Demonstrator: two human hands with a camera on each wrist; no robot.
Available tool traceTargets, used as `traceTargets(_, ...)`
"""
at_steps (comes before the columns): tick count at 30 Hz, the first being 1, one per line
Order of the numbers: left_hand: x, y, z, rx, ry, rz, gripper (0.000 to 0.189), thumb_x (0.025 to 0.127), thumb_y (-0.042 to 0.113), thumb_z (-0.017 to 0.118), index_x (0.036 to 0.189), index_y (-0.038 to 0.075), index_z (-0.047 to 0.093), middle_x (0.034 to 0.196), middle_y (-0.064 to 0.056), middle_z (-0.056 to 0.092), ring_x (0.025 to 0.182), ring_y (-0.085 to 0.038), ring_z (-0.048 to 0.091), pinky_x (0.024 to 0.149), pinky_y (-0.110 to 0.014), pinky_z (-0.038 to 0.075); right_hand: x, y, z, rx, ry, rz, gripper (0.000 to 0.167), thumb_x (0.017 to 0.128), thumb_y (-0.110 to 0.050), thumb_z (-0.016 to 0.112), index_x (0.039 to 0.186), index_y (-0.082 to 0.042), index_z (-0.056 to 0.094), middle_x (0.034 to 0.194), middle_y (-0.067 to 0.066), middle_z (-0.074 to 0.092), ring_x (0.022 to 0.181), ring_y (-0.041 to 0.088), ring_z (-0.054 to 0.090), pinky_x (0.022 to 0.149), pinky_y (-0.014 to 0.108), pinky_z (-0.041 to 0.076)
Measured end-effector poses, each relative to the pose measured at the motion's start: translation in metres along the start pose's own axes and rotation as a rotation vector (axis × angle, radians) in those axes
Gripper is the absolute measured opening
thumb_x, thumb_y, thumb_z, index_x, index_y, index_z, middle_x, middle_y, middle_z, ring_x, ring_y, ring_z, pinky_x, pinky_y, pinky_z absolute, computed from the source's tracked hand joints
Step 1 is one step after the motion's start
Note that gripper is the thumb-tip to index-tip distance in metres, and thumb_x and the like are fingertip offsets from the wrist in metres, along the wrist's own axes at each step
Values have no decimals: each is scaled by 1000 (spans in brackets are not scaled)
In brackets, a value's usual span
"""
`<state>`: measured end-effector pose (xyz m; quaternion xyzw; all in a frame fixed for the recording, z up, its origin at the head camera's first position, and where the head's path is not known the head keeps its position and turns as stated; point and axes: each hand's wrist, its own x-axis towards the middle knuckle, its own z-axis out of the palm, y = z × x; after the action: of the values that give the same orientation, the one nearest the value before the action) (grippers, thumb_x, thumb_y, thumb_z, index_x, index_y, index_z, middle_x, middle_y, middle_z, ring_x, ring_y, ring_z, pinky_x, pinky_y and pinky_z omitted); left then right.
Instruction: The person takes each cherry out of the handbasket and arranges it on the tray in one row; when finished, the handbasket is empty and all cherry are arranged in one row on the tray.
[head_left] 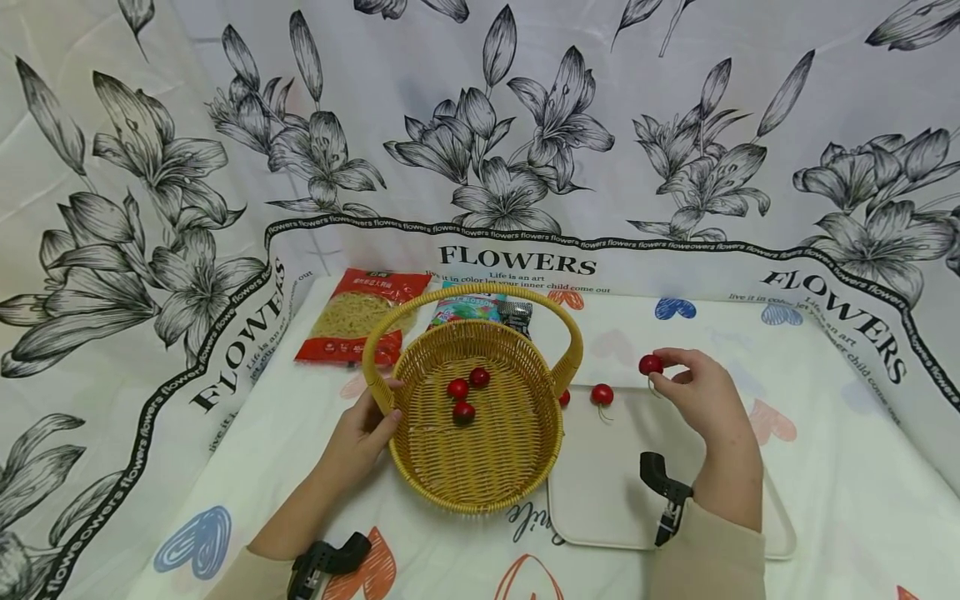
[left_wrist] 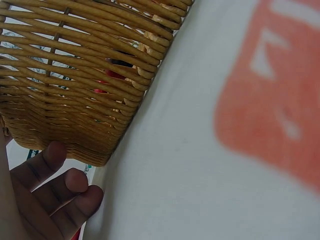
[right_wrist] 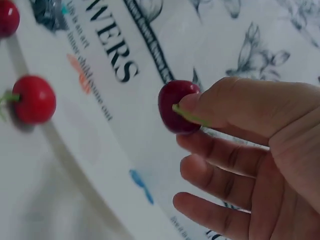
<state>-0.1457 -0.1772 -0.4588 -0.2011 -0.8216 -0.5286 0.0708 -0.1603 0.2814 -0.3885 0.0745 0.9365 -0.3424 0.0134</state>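
Note:
Between thumb and forefinger of my right hand [head_left: 703, 402] I pinch a dark red cherry [head_left: 650, 364] by its body, held up above the far edge of a pale tray [head_left: 600, 508]. Its green stem [right_wrist: 192, 116] shows in the right wrist view. My left hand [head_left: 354, 446] grips the left side of a yellow wicker basket [head_left: 480, 487] where the arched handle meets the rim. Three cherries [head_left: 463, 412] lie inside it. Another cherry [head_left: 602, 395] sits at the tray's far edge, and one more [head_left: 564, 398] is partly hidden by the basket.
Behind the basket lie a red bag of pasta [head_left: 358, 312], a blue-green packet [head_left: 468, 307] and a black packet [head_left: 516, 315]. A heart-print cloth [head_left: 450, 554] covers the table. Flower-printed curtain [head_left: 495, 192] stands along the back and sides.

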Motion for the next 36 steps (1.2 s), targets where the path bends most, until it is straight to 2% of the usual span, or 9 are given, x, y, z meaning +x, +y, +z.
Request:
traceTargets(4,-1,-17,2,6,-3,17,39,96,6,55,134,8,46,100,-17,65,72,-12,60,58,-27,51,10,20,7,-24,-71,82,49,91,-31,63,134,-10,52,129,17,53,106,34,48,76,41,43)
traceTargets(7,0,-22,1,0,-6,23,39,96,8,55,134,10,46,100,-15,65,73,-14,60,59,-27,51,15,31,13,-5,-130,137,49,90,-29,64,133,-8,52,127,19,53,111,36,45,86,48,41)
traceTargets(12,1,-23,1,-4,-7,17,39,96,8,55,135,10,46,102,-14,65,75,-15,61,60,-27,51,18,39,19,9,-175,196,47,88,-24,65,129,-4,54,122,21,56,108,36,47,89,51,41)
traceTargets(15,1,-15,0,8,-8,10,39,96,5,55,134,6,46,101,-17,65,75,-15,60,61,-27,51,18,40,20,11,-182,211,46,88,-22,65,129,-3,53,122,22,56,107,36,48,89,51,42)
traceTargets(21,2,15,-4,18,-23,7,37,95,2,54,131,-3,46,99,-25,63,72,-16,59,61,-27,51,17,32,11,-27,-159,165,63,90,-30,63,143,-7,38,129,23,50,108,38,49,86,51,43)
traceTargets(24,2,16,-4,3,-22,1,37,95,3,54,131,-2,46,99,-23,63,73,-10,58,59,-27,51,13,19,4,-41,-110,119,70,91,-39,61,148,-10,31,132,22,47,111,39,49,82,49,45)
traceTargets(27,2,15,-4,1,-23,0,37,95,3,54,131,-1,46,100,-23,63,73,-11,58,59,-27,51,6,2,-4,-36,-39,41,68,92,-44,59,147,-12,34,131,20,48,109,37,51,76,44,46)
traceTargets(32,1,14,-4,3,-24,5,37,96,4,54,131,-1,45,100,-24,63,73,-21,60,60,-27,51,-5,-27,-11,23,54,-64,61,91,-50,57,142,-19,44,121,9,53,96,25,54,65,33,45)
traceTargets(36,1,13,-4,-7,-28,-2,37,96,4,53,132,-1,45,102,-25,63,74,-30,61,60,-27,51,-15,-46,-11,133,95,-123,54,89,-52,60,136,-26,50,111,1,53,87,19,51,58,28,45)
